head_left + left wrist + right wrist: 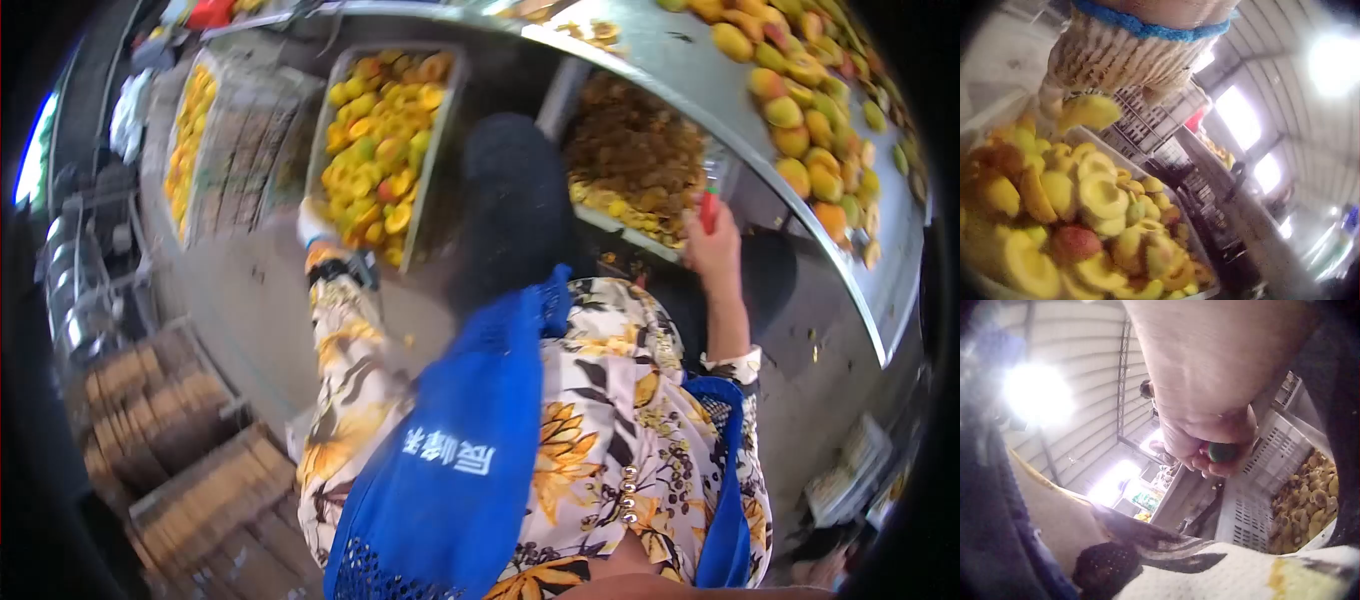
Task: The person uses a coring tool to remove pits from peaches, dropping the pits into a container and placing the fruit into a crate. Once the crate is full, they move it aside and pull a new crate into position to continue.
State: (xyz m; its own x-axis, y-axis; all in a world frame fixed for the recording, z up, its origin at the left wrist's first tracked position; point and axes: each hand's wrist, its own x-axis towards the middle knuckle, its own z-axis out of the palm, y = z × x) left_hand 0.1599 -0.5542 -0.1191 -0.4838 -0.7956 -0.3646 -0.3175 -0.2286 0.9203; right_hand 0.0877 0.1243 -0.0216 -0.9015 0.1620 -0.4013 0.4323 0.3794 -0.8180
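My left hand point(1125, 59), in a knitted glove with a blue cuff, is over a pale crate point(428, 165) heaped with yellow peach halves point(1100, 194). Its fingers are at a blurred yellow peach half point(1091, 112), held above the heap. My right hand point(712, 245) is bare and grips a red-handled tool point(709, 212) with a green part and a metal end; in the right wrist view the green end point(1222, 451) pokes out of the curled fingers. Beside that hand stands a crate point(1244, 509) of brown and yellow peach pits point(635, 135).
A metal table point(690, 75) bearing many whole peaches point(815, 130) curves along the right. Another crate of fruit point(190, 150) is at the far left. Wooden stacks point(215, 500) stand lower left. My dark-clad leg point(515, 200) lies between the two near crates.
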